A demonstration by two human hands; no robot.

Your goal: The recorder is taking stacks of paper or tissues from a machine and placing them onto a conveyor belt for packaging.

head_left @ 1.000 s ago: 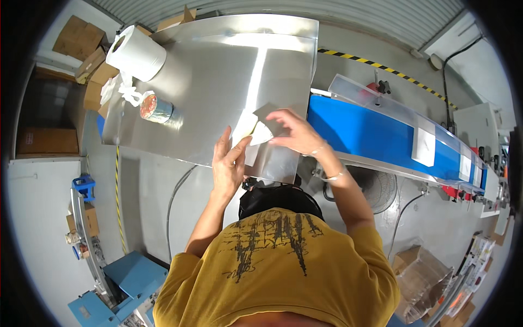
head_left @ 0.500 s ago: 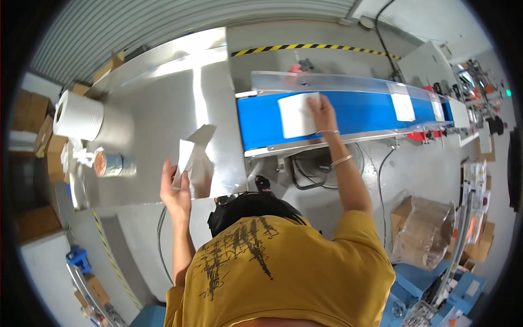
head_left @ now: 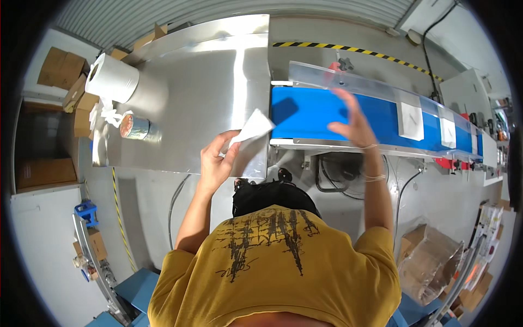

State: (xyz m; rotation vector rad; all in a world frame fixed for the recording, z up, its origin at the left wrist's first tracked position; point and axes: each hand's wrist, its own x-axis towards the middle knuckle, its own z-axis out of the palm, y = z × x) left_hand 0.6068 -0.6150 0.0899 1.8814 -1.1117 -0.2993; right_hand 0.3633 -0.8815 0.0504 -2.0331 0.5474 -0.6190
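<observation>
My left hand (head_left: 218,161) pinches a flat white packet (head_left: 255,127) between thumb and fingers. The packet is tilted above the right edge of the steel table (head_left: 185,103), close to the near end of the blue conveyor belt (head_left: 318,117). Over the belt hovers my right hand (head_left: 357,122), its fingers apart and slightly blurred, with nothing in it. To the right of that hand, one white packet (head_left: 410,121) lies flat on the belt. Another white packet (head_left: 448,133) lies farther along. Whether the held piece is a pouch or folded paper, I cannot tell.
On the table's left stand a large white roll (head_left: 113,78) and a round container with a patterned side (head_left: 134,126). A clear guard (head_left: 359,82) runs along the belt's far side. Below the conveyor is a dark fan (head_left: 343,171). A carton with plastic (head_left: 430,261) sits at lower right.
My right hand has let go of a white packet, which now lies farther right on the belt. My left hand has brought its packet toward the belt. The whole view has shifted.
</observation>
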